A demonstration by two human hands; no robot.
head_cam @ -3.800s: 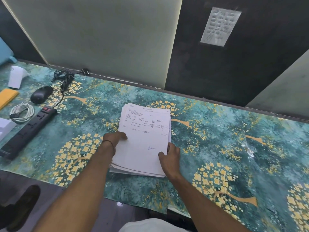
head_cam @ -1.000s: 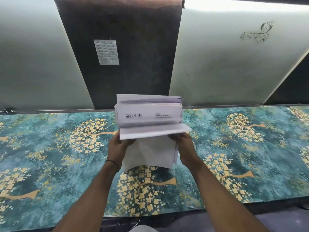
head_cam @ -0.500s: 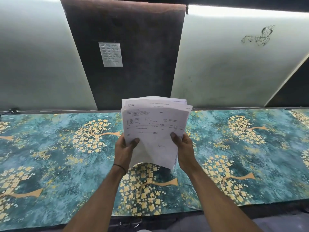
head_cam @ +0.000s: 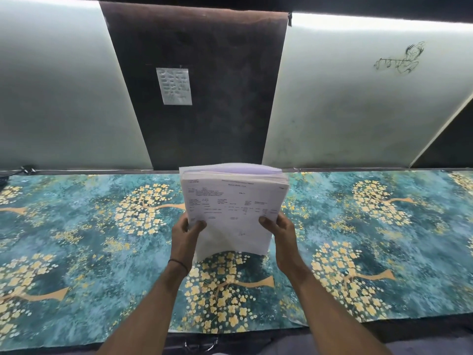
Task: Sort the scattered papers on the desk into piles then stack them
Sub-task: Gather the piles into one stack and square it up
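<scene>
A thick stack of white printed papers [head_cam: 231, 201] stands upright in the middle of the view, its lower edge down near the desk and its printed front sheet facing me. My left hand [head_cam: 184, 235] grips the stack's left side with the thumb on the front sheet. My right hand [head_cam: 281, 231] grips the right side the same way. The top edges of the sheets fan slightly apart. No loose papers lie on the visible desk.
The desk is covered by a teal cloth [head_cam: 371, 239] with yellow flower trees, ending at a front edge near me. Behind it stand pale and dark wall panels, one with a small paper note [head_cam: 174, 86] stuck on. A black cable [head_cam: 25, 170] shows at the far left.
The stack was lifted off the desk earlier and held upright with both hands. Over the last second the folded-over front sheets have fallen flat, and the stack now stands squarer and steadier.
</scene>
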